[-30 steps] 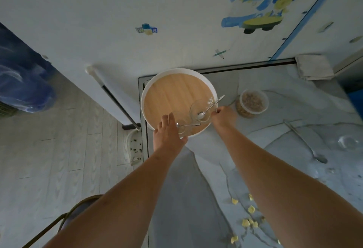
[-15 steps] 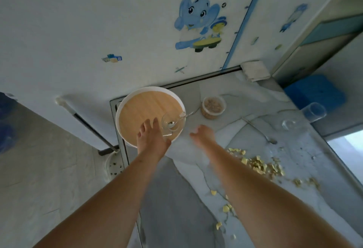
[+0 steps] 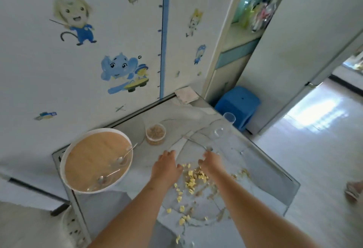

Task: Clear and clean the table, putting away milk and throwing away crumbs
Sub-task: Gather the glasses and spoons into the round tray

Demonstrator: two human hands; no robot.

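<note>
1. Head view: both bare hands reach out over the grey marble-patterned table (image 3: 265, 171), side by side above a scatter of yellow crumbs (image 3: 191, 181).
2. The left hand (image 3: 167, 167) is palm down with fingers spread loosely apart, holding nothing, just left of the crumb pile.
3. The right hand (image 3: 211, 162) is also empty, its fingers lightly curled and apart, at the pile's far right edge; whether it touches the table cannot be told.
4. A round wooden tray (image 3: 88, 161) with a white rim sits at the table's left corner, carrying small glass dishes and two spoons (image 3: 121, 157).
5. A small tub of cereal (image 3: 155, 134) stands beyond the hands; a loose spoon (image 3: 197, 144) lies right of it.
6. A clear glass (image 3: 229, 118) stands at the far right edge, near a blue stool (image 3: 238, 103); a folded cloth (image 3: 186, 94) lies at the far corner.
</note>
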